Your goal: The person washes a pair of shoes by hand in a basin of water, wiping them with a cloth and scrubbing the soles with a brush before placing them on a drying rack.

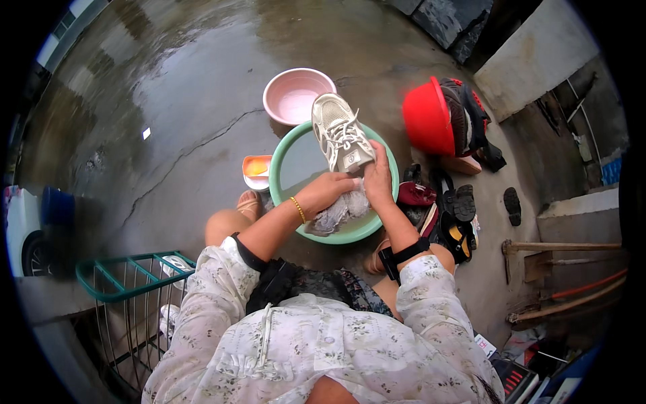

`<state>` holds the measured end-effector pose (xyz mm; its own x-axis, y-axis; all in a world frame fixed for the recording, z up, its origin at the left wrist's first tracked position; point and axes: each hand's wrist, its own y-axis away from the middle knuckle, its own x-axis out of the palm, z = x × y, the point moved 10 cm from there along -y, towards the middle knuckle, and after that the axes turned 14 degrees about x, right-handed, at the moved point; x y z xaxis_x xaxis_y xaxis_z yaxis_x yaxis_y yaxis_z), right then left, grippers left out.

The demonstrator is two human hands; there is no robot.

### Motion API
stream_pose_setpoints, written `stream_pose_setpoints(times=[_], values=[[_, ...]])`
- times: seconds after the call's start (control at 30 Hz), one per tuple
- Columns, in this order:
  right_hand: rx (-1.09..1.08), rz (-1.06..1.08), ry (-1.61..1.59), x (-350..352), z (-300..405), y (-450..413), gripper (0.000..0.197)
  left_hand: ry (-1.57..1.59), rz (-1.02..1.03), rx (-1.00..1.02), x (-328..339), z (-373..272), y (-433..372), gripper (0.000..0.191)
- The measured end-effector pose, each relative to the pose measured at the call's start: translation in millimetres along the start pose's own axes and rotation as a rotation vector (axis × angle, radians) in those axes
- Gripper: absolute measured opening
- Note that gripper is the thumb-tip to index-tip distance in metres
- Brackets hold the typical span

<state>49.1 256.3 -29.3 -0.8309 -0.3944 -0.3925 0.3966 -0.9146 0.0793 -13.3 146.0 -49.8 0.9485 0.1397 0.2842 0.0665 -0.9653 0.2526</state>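
Note:
A beige and white lace-up sneaker [339, 132] is held above a green plastic basin [276, 171] of cloudy water, toe pointing away from me. My right hand [378, 177] grips the shoe by its heel end. My left hand [327, 194] holds a wet grey cloth [339, 212] close to the heel; the cloth hangs over the water, and part of it lies between the two hands. Beyond the green basin stands a pink basin [298, 96], partly hidden by the sneaker's toe. An orange and white container [256, 166] sits at the green basin's left side.
A red tub [429, 118] with dark items lies tilted at the right. Several shoes, among them a dark red one [417, 194], lie right of the basin. At lower left stands a green-topped metal rack [136, 278] with white shoes. Wooden-handled tools [565, 246] are at far right. The concrete floor is wet.

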Motion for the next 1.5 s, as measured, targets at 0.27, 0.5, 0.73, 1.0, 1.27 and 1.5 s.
stream_pose_setpoints(times=[0.27,0.5,0.73,1.0,1.27,1.5], values=[[-0.071,-0.055,0.042,14,13,13,0.042,0.848,-0.322,0.08,-18,1,-4,0.037],[-0.05,0.015,0.093,31,7,13,0.05,0.708,-0.455,0.256,-46,-16,-5,0.023],[-0.274,0.018,0.071,23,52,32,0.046,0.733,-0.383,0.29,-67,-41,6,0.035],[-0.554,0.069,0.054,12,120,68,0.037,0.889,-0.463,0.356,-84,-49,6,0.034],[-0.573,0.109,0.124,34,121,71,0.035,0.817,-0.409,0.3,-75,-46,2,0.029],[-0.172,0.258,-0.435,-23,94,23,0.03,0.391,-0.399,0.231,-81,-56,18,0.024]])
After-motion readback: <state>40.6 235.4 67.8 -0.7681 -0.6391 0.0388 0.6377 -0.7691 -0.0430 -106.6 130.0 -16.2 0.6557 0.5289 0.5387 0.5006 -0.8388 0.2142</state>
